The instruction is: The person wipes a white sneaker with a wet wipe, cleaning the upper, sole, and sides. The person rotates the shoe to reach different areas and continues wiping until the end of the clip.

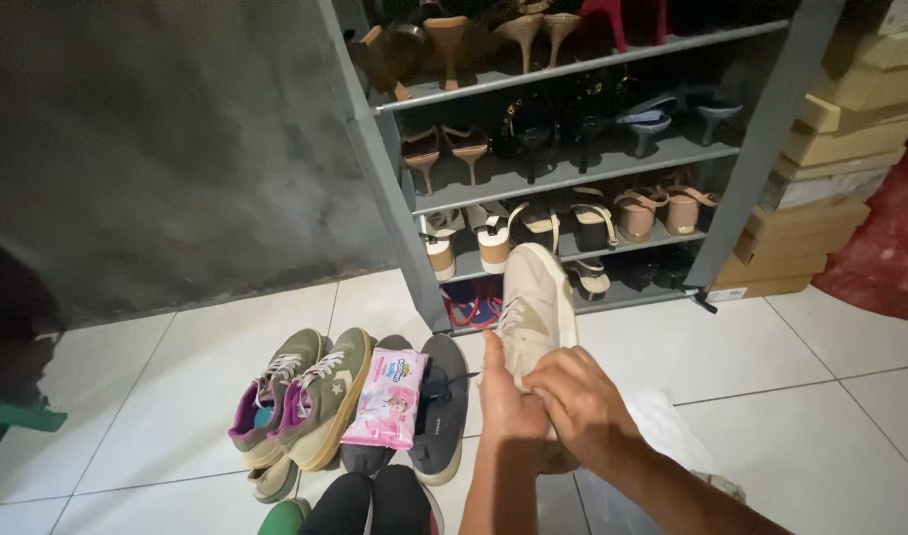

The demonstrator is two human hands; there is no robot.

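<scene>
Beige sneaker (pixel 536 302) held up in front of the shoe rack (pixel 573 159), left hand (pixel 508 401) gripping its heel, right hand (pixel 583 401) fingers pinching beside; looks light, semi-stiff sole, soft upper—best held at heel.

The single head-worn camera looks steeply down and forward (close above the hands) toward the tiled floor (pixel 820 396) and grey shoe rack (pixel 771 119).

Bare tile floor (pixel 791 396) on the right; shoe rack (pixel 573 168) ahead, sneakers (pixel 295 396) crowding the left.
</scene>
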